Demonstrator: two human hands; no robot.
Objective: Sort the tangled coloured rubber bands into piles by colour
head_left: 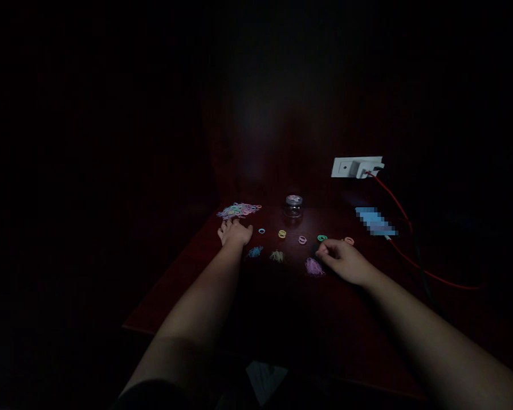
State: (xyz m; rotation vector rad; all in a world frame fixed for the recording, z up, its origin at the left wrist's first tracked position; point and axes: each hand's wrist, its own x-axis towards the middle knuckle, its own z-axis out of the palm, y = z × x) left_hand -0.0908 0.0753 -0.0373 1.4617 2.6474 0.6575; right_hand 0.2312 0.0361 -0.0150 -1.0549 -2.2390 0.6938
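1. Head view: the left hand [235, 233] lies flat, fingers spread, on the counter [188, 285] just below the mixed band pile [238, 210].
2. The right hand [344, 261] has its fingers curled loosely beside the purple bands [314, 266], holding nothing that shows.
3. The bands look light, soft and stretchy; pinch a single loop at its edge.

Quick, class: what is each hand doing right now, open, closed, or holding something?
Left hand: open, flat on the table by the mixed band pile.
Right hand: fingers curled beside the purple bands; any hold cannot be told.
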